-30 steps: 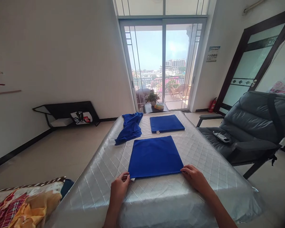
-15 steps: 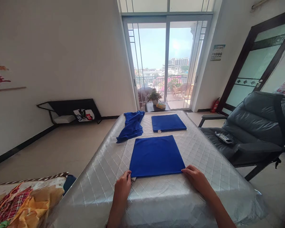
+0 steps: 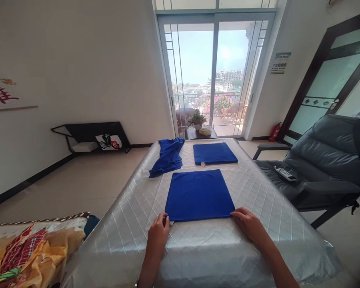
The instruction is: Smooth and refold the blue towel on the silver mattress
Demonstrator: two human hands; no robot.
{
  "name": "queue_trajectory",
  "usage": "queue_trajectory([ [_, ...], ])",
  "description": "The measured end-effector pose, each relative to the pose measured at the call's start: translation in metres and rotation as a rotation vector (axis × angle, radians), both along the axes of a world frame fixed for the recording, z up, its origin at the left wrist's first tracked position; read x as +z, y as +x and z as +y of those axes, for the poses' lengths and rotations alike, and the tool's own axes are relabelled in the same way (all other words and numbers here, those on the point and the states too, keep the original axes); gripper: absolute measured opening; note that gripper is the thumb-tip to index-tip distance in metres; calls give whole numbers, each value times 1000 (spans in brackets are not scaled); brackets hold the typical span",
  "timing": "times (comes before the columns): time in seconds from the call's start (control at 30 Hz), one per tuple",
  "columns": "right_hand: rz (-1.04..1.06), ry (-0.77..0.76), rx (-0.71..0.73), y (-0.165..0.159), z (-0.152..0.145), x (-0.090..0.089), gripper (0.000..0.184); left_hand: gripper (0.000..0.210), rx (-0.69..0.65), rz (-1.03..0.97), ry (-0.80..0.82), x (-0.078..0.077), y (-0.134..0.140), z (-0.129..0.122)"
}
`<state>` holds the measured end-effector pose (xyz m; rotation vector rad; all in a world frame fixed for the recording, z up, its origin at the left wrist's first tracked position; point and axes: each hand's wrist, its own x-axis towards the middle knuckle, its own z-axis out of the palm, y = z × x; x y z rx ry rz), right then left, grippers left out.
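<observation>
Overall, the silver quilted cover [image 3: 132, 216] sits slightly higher and farther right in view than one second earlier; arrangement of the cloths unchanged. Flat blue cloth [image 3: 200, 196] lies at its near middle, squared to the person, near edge running left to right; that axis appears longer, though foreshortening leaves this unconfirmed. Beyond it rest a stack of blue cloths [image 3: 215, 153] and, farther left, a crumpled blue cloth [image 3: 168, 156]. Left hand [image 3: 159, 232] and right hand [image 3: 249, 225] each pinch a near corner between thumb and fingers. White tag [image 3: 172, 223] protrudes beside the left hand.
</observation>
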<state>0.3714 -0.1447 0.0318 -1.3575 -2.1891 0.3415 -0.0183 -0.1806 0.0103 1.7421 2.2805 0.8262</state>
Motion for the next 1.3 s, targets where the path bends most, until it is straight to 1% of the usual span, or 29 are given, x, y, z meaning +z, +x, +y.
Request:
queue_trajectory([
  [0.23,-15,-11,1,1,0,0,32,27,21,37,1,-1,1,-1],
  [0.5,-16,-40,-9,0,-1,4,35,30,17,27,-13,4,4,-6],
  [0.67,-1,-79,-19,-1,-4,8,36,28,26,54,-7,7,6,-7],
  [0.83,5,-157,-35,-5,-1,12,35,29,13,100,-15,7,7,-7],
  [0.9,-38,-145,-71,-9,5,13,33,29,-2,114,-22,7,7,-7],
  [1.0,-128,-48,-128,-18,15,13,29,30,-11,120,-20,7,9,-8],
  [1.07,-139,8,-150,-26,20,10,31,31,-18,120,-11,7,9,-9],
  [1.13,-120,35,-159,-33,25,2,36,32,-23,122,-3,7,9,-9],
  [1.2,-122,31,-161,-37,27,-10,45,32,-23,128,1,7,9,-9],
  [1.3,-181,-17,-160,-40,28,-28,60,31,-23,138,-6,8,9,-9],
])
